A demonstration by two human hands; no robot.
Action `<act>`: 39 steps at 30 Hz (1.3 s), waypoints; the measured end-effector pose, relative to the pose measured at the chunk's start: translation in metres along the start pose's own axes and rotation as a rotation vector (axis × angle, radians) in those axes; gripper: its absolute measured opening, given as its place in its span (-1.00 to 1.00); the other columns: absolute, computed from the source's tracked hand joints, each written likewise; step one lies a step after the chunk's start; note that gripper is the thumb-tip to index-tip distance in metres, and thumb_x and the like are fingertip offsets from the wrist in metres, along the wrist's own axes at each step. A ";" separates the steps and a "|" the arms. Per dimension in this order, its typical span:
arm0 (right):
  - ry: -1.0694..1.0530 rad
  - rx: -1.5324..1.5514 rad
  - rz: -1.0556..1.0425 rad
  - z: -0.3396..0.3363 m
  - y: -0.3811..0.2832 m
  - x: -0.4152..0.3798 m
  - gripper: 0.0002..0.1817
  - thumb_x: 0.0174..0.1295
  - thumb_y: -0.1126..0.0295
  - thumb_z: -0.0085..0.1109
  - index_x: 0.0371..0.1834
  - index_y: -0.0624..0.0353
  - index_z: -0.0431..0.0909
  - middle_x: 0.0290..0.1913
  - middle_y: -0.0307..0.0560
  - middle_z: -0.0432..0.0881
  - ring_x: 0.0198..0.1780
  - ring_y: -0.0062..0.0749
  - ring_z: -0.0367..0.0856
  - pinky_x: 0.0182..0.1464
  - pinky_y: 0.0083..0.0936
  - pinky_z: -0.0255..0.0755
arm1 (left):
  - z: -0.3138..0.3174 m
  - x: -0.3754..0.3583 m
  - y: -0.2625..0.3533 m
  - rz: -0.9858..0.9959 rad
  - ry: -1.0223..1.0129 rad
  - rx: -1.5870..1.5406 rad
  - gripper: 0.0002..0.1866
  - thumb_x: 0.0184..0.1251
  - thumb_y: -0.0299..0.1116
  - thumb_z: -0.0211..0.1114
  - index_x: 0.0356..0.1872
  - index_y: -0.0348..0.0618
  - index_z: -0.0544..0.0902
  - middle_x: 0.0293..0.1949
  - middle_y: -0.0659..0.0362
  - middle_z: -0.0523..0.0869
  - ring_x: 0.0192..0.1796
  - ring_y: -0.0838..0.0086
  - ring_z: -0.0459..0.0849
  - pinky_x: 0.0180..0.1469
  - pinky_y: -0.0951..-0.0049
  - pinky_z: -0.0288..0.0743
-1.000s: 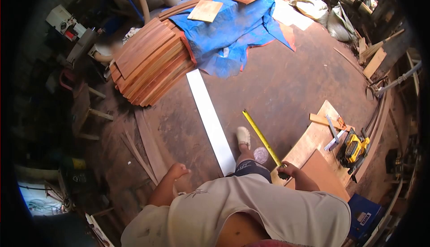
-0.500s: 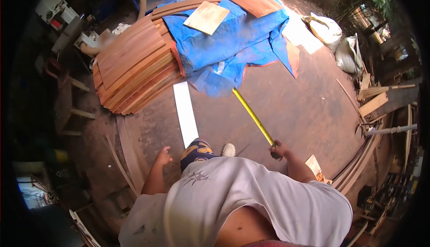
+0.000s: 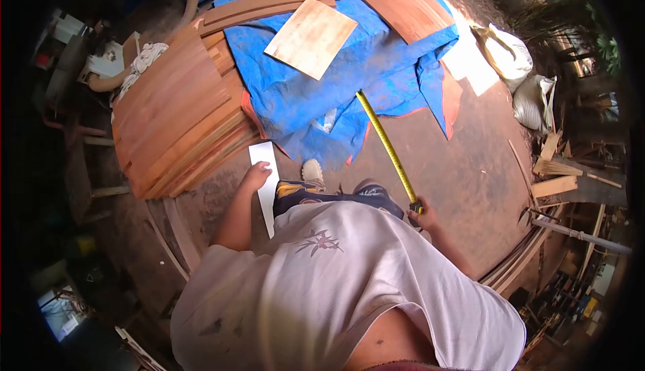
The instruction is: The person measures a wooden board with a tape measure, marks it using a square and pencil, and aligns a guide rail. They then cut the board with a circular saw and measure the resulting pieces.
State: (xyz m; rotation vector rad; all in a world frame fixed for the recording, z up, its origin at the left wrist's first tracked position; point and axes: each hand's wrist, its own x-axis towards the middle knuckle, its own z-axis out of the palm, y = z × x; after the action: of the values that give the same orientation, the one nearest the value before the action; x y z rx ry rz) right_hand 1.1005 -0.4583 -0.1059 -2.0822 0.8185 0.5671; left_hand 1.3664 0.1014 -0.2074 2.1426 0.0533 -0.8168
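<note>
My right hand [image 3: 423, 215] is wrapped round the case of a tape measure [image 3: 388, 144]. Its yellow blade sticks out forward, and the far tip overlaps the blue tarp [image 3: 282, 99] in this view. Fingers loosely bent and apart, my left hand [image 3: 256, 175] hangs over a long white strip [image 3: 267, 199] beside my leg, and nothing shows in its grasp. On top of the tarp lies a pale square board [image 3: 312, 38]. To its left rises a stack of reddish-brown wooden boards [image 3: 171, 112].
More brown planks [image 3: 396, 1] rest on the tarp's far side. White sacks [image 3: 534, 99] stand at the right, near scrap wood [image 3: 554, 186] and a metal bar [image 3: 584, 236]. Long strips of wood [image 3: 180, 230] lie on the floor at the left.
The tarp and board stack appear nearer, and the other foot is now forward. The tape's tip has moved from the tarp's near edge to farther over it. My left hand now overlaps the white strip.
</note>
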 end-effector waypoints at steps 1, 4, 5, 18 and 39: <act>-0.014 -0.003 0.010 -0.010 -0.022 0.010 -0.16 -0.04 0.10 0.48 0.33 0.12 0.33 -0.02 0.02 0.64 0.04 -0.25 0.61 0.10 -0.37 0.46 | -0.011 0.014 0.026 -0.017 -0.006 0.000 -0.56 0.26 -0.27 0.29 0.12 -0.28 0.55 -0.07 -0.06 0.70 0.02 0.30 0.66 0.09 0.37 0.49; -0.005 -0.010 -0.115 -0.038 -0.084 0.070 -0.22 0.00 0.17 0.46 0.32 0.01 0.32 -0.14 -0.10 0.64 -0.10 -0.35 0.62 0.01 -0.42 0.51 | -0.032 0.054 0.082 0.012 0.014 -0.191 -0.56 0.27 -0.28 0.28 0.12 -0.31 0.54 -0.04 -0.08 0.69 0.06 0.25 0.66 0.11 0.37 0.48; -0.024 -0.019 -0.118 -0.048 -0.099 0.093 -0.22 0.00 0.17 0.46 0.32 0.01 0.32 -0.14 -0.10 0.64 -0.10 -0.35 0.62 0.01 -0.42 0.51 | -0.035 0.065 0.092 0.004 0.036 -0.182 -0.56 0.27 -0.28 0.28 0.12 -0.32 0.54 -0.04 -0.07 0.69 0.07 0.24 0.65 0.12 0.37 0.48; -0.332 -0.383 -0.063 -0.159 -0.286 0.453 -0.28 0.02 0.28 0.44 0.27 -0.03 0.29 -0.02 0.05 0.56 -0.06 -0.13 0.63 -0.01 -0.25 0.52 | 0.017 0.185 0.192 -0.463 0.173 -0.186 -0.47 0.25 -0.20 0.31 0.17 -0.30 0.51 0.04 -0.10 0.66 0.13 0.22 0.62 0.18 0.30 0.46; -0.596 -0.357 -0.036 -0.215 -0.226 0.568 -0.26 -0.13 0.42 0.51 0.20 -0.04 0.36 -0.05 -0.08 0.55 -0.02 -0.24 0.54 0.05 -0.33 0.45 | 0.048 0.428 0.253 -0.899 1.388 -1.268 -0.22 0.45 0.21 -0.08 0.20 -0.48 0.44 0.16 -0.20 0.54 0.12 0.06 0.59 0.16 0.21 0.46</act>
State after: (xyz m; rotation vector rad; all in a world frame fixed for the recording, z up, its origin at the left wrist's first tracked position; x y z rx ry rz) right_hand 1.6773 -0.7293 -0.2243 -2.0518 0.3468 1.3090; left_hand 1.7555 -0.1990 -0.2991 0.9403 1.7603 0.4405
